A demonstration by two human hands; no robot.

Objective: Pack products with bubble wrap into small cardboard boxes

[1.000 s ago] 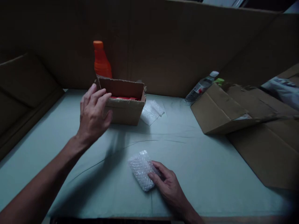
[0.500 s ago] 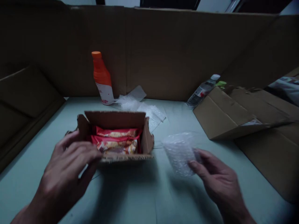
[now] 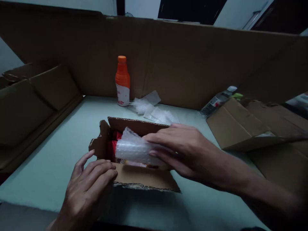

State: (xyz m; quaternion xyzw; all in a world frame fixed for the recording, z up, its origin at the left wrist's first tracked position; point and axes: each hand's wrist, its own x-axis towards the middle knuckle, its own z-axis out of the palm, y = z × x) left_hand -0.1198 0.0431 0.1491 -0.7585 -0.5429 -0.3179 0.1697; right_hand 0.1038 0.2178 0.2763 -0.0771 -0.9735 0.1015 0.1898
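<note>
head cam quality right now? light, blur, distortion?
Head view: dim and bluish, no glare; right hand with bubble-wrapped bundle slightly soft, left hand on cardboard box sharper; orange bottle readable; corners darken, straight cardboard edges bow.

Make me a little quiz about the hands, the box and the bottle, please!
1. True or false: the right hand holds a bubble-wrapped bundle over the open cardboard box.
2. What is the left hand touching?
A. the orange bottle
B. the box's near side
C. the loose bubble wrap
3. Fill in: the orange bottle stands ______ by the cardboard wall.

Key:
1. True.
2. B.
3. Upright.
</note>
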